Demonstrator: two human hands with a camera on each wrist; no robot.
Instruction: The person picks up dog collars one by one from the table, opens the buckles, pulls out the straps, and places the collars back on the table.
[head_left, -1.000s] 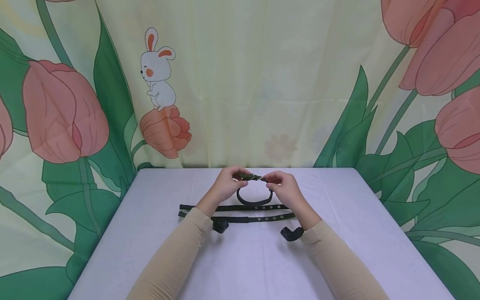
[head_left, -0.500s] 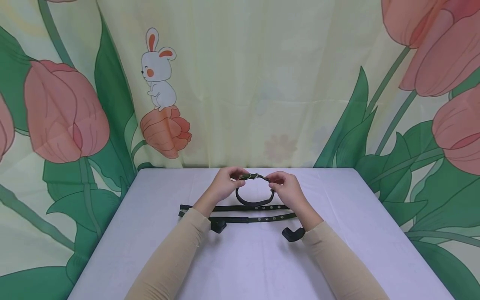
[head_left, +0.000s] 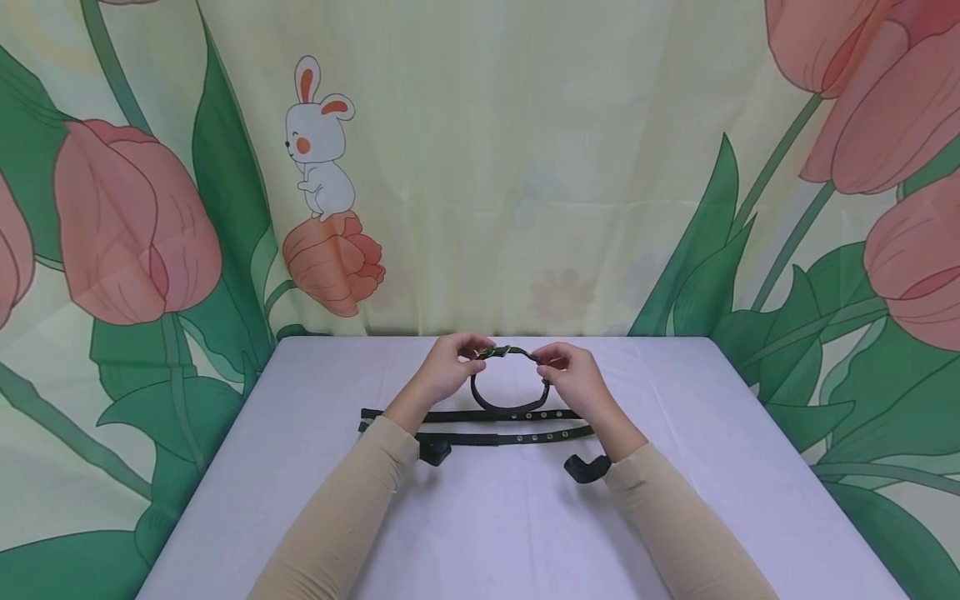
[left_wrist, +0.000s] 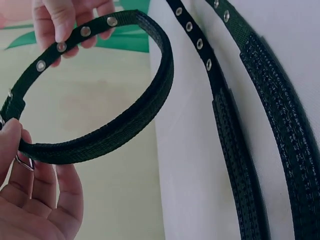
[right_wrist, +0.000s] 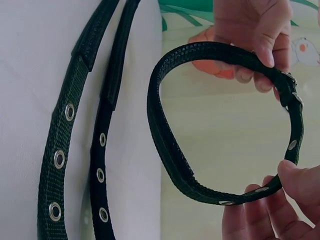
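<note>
A dark green webbing collar (head_left: pixel 510 410) with metal eyelets is bent into a loop, its strap running through the metal buckle at the top. My left hand (head_left: pixel 453 367) pinches it by the buckle end; a metal ring hangs there in the left wrist view, beside the left fingers (left_wrist: pixel 42 200). My right hand (head_left: pixel 573 375) pinches the eyelet end of the same collar (right_wrist: pixel 175 165) between thumb and fingers. The loop is held upright above the table, behind two straight collars.
Two more dark collars, the farther collar (head_left: pixel 457 416) and the nearer collar (head_left: pixel 465 439), lie side by side across the white table (head_left: pixel 495 517). Black wrist camera mounts (head_left: pixel 585 468) sit at the wrists. A tulip-print curtain (head_left: pixel 480 167) hangs behind the table.
My left hand has shifted slightly left, and the right hand slightly right. The buckle now sits a little farther left, with more bare strap between it and my right hand.
</note>
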